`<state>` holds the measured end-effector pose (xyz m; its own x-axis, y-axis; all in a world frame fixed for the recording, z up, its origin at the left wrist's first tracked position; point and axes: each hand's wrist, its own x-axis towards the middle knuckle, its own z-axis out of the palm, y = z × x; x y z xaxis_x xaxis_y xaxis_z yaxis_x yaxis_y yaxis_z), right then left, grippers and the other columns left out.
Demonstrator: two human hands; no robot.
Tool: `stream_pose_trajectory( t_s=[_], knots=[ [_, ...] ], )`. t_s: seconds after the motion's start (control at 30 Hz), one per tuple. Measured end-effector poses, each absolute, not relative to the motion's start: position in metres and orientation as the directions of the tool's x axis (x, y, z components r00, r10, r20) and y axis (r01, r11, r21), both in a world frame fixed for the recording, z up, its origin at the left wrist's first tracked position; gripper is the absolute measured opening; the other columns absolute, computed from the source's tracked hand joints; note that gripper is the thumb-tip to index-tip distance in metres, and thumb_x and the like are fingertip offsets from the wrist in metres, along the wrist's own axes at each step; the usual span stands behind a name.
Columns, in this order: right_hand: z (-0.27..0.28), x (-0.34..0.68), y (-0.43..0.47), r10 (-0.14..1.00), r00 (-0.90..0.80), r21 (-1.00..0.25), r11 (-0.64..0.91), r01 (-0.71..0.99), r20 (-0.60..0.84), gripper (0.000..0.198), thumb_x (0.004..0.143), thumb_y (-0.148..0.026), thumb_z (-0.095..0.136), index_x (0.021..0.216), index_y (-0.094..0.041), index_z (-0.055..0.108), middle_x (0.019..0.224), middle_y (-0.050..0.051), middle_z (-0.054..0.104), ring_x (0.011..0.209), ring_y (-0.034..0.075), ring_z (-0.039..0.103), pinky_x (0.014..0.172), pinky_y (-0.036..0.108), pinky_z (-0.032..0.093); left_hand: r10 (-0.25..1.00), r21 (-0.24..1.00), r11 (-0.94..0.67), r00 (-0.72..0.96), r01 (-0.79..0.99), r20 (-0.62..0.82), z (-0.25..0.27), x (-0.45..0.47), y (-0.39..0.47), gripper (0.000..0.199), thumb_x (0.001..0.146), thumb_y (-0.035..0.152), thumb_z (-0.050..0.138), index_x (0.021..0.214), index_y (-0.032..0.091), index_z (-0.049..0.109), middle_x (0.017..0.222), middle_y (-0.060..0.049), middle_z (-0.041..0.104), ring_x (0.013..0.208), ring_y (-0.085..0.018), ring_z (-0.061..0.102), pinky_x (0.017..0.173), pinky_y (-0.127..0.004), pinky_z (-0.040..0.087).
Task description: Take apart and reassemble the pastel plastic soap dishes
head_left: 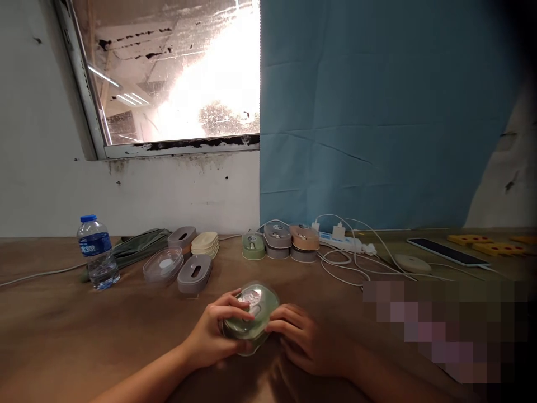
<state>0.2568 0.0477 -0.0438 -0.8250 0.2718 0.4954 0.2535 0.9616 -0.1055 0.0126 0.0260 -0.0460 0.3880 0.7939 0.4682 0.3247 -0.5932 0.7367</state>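
Note:
Near the front middle of the table, a green oval box with a clear lid (262, 313) is held tilted between my two hands. My left hand (218, 330) grips its left side, with fingers over the lid and the thumb underneath. The curled fingers of my right hand (296, 336) press on the box's right edge, and its thumb is hidden. Beyond the hands stand a similar green box (253, 246), a stack of grey boxes (277, 240) and a stack with an orange-brown box (305, 238) on top.
At the left are a water bottle (98, 254), a dark green pouch (140, 246), clear lids (163, 265), grey slotted covers (194, 274) and cream-coloured pieces (205, 244). A power strip (342, 242) with white cables, a phone (447, 252) and yellow blocks (486, 246) lie along the right.

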Motion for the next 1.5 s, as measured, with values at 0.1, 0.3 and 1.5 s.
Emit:
stream_pose_trajectory(
  t_s=[0.1, 0.3, 1.5],
  knots=[
    [-0.044, 0.256, 0.046, 0.144, -0.819, 0.046, 0.978, 0.203, 0.555, 0.035, 0.077, -0.006, 0.043, 0.11, -0.017, 0.052, 0.098, 0.007, 0.059, 0.088, 0.018, 0.052, 0.083, 0.034, 0.044, 0.842, 0.861, -0.491, 0.325, 0.135, 0.43, -0.046, 0.018, 0.023, 0.036, 0.058, 0.027, 0.078, 0.092, 0.018, 0.07, 0.097, -0.009, 0.062, 0.108, -0.028, 0.052, 0.096, -0.04, 0.039],
    [-0.044, 0.254, 0.044, 0.09, -0.841, 0.086, 0.983, 0.159, 0.534, 0.038, 0.071, -0.006, 0.042, 0.106, -0.016, 0.053, 0.095, 0.007, 0.063, 0.085, 0.018, 0.055, 0.081, 0.034, 0.044, 0.937, 0.952, -0.305, 0.168, -0.032, 0.306, -0.05, 0.013, 0.035, 0.036, 0.078, 0.04, 0.06, 0.106, 0.019, 0.053, 0.1, -0.006, 0.057, 0.084, -0.018, 0.062, 0.072, -0.03, 0.052],
    [-0.045, 0.255, 0.048, 0.13, -0.868, -0.028, 0.991, 0.133, 0.48, 0.037, 0.065, -0.008, 0.045, 0.099, -0.018, 0.055, 0.089, 0.007, 0.062, 0.08, 0.017, 0.054, 0.076, 0.033, 0.043, 0.537, -0.058, -0.377, 0.269, 0.924, 0.8, -0.011, -0.11, 0.062, 0.02, 0.09, 0.032, 0.04, 0.097, 0.022, 0.056, 0.103, -0.005, 0.061, 0.09, -0.019, 0.056, 0.083, -0.034, 0.042]
  ],
)
